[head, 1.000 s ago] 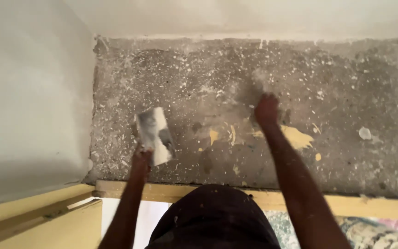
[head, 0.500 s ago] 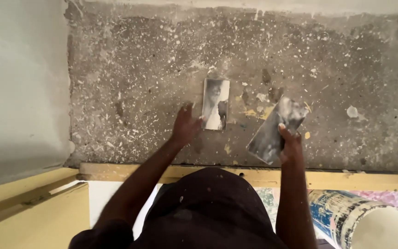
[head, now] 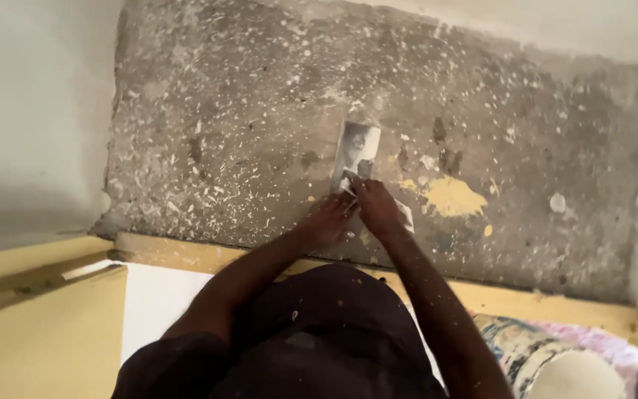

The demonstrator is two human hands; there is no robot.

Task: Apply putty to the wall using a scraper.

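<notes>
My left hand (head: 325, 222) and my right hand (head: 376, 209) meet over a rough grey concrete surface (head: 245, 133) speckled with white flecks. A flat metal scraper blade (head: 356, 154), smeared with grey and white, sticks out beyond the fingers and lies against the concrete; my left hand grips its base. The corner of a second pale blade (head: 406, 217) shows under my right hand, which closes around it. Both forearms reach out over my dark clothing.
A yellow paint blotch (head: 452, 196) lies just right of the hands. A yellow strip (head: 186, 251) borders the concrete's near edge. White walls (head: 31, 111) flank both sides. A paint-spattered bucket (head: 555, 362) stands at bottom right.
The hands were apart, each with a blade; they have come together at the middle of the concrete. The right hand's blade is now mostly hidden.
</notes>
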